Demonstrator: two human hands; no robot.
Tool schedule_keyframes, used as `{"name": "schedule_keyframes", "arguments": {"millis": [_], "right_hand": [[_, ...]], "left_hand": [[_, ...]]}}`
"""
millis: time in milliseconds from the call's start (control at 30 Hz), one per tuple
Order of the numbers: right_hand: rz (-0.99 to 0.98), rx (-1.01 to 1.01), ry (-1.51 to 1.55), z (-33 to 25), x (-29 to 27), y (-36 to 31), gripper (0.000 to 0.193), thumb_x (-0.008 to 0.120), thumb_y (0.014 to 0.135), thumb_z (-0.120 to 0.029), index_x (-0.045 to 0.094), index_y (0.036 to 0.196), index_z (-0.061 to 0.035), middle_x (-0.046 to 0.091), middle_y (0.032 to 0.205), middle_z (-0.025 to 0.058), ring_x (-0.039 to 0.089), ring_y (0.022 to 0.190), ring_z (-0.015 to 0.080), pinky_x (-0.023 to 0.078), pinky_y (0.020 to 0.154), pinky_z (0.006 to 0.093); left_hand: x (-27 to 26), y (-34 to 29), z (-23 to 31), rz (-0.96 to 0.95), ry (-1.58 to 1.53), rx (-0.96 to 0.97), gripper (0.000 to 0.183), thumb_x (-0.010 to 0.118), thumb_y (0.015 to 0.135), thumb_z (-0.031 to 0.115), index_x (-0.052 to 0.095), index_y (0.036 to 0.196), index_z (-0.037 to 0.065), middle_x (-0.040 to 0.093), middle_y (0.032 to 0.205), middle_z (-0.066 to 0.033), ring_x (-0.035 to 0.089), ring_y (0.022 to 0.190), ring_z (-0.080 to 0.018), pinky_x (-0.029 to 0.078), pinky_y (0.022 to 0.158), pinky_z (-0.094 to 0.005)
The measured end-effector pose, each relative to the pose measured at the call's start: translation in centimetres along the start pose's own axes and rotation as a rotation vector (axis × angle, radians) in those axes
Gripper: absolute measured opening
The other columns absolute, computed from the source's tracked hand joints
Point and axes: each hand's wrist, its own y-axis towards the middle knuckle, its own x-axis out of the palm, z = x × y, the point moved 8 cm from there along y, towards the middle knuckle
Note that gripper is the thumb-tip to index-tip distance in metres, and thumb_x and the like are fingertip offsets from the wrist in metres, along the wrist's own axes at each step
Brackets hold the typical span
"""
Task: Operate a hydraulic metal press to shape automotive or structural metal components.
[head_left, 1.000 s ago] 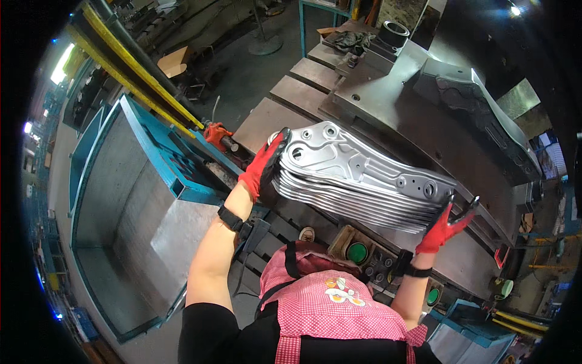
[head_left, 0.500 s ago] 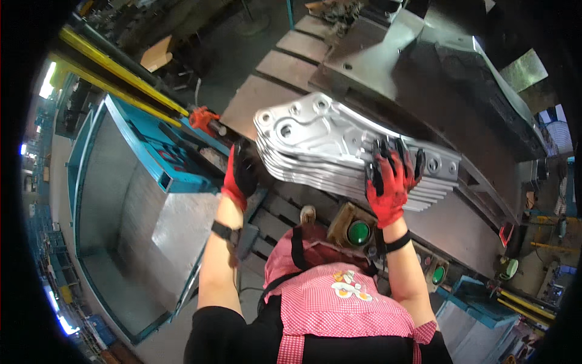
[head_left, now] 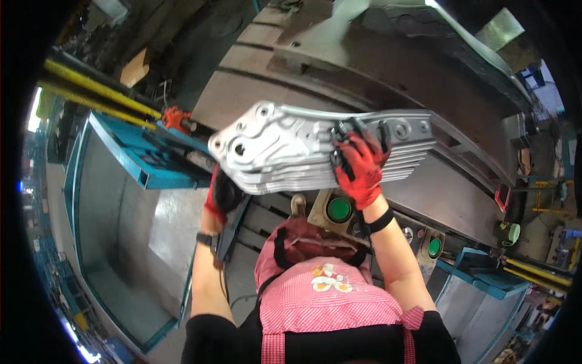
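Observation:
A stack of several silvery stamped metal brackets (head_left: pixel 285 141) lies across the space in front of me, its broad, holed end to the left and its narrow end to the right. My right hand (head_left: pixel 361 162), in a red and black glove, grips the stack right of its middle, fingers spread over the top bracket. At the broad left end, my left hand (head_left: pixel 222 193), gloved alike, holds the stack from below. Its fingertips are hidden under the brackets.
Behind the stack is a slotted metal machine bed (head_left: pixel 236 94). An open blue-framed metal bin (head_left: pixel 130 236) stands at left, a second bin (head_left: pixel 479 309) at lower right. Green push buttons (head_left: pixel 339 209) sit on the near side of the machine.
The stack has moved left and toward the bin. My left hand, beside the stack's end before, is now under that end. My right hand has travelled left with the stack.

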Motion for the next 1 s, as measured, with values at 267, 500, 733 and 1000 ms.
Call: {"name": "schedule_keyframes", "arguments": {"millis": [267,500,733,1000], "right_hand": [[0.017,0.038,0.126,0.6,-1.8,-0.9,0.023,0.066,0.062,-0.026,0.063,0.083,-0.0155,0.059,0.102,0.0013,0.047,0.111,0.0225,0.015,0.105,0.0522],[0.142,0.176,0.111,0.4,-2.7,-0.7,0.020,0.068,0.062,-0.021,0.062,0.079,-0.0118,0.061,0.098,0.0029,0.050,0.105,0.0259,0.016,0.107,0.0497],[0.321,0.626,-0.133,-0.7,-2.2,-2.6,0.066,0.071,0.064,-0.033,0.045,0.120,-0.0107,0.034,0.131,0.0185,0.030,0.123,0.0354,0.013,0.106,0.0515],[0.569,1.078,0.023,3.3,2.8,-9.6,0.109,0.073,0.063,-0.047,0.006,0.141,-0.0090,0.011,0.142,0.0245,0.011,0.130,0.0432,0.015,0.106,0.0488]], "left_hand": [[2.4,-4.3,-2.0,-0.152,0.790,-0.071,0.054,0.043,0.089,0.039,0.032,0.134,0.011,0.038,0.136,-0.0069,0.038,0.123,-0.0214,0.030,0.104,-0.0375],[-2.2,-2.0,-3.1,-0.201,0.125,-0.524,0.049,0.047,0.086,0.028,0.039,0.131,0.012,0.039,0.136,-0.0081,0.036,0.125,-0.0236,0.025,0.106,-0.0398],[-0.7,1.4,-1.6,-0.216,0.319,-0.616,0.048,0.048,0.087,0.029,0.040,0.131,0.011,0.041,0.133,-0.0080,0.039,0.121,-0.0228,0.029,0.103,-0.0387],[3.1,3.0,-3.8,-0.322,0.404,-0.769,0.047,0.049,0.087,0.029,0.041,0.130,0.010,0.044,0.130,-0.0080,0.043,0.117,-0.0219,0.033,0.100,-0.0374]]}}
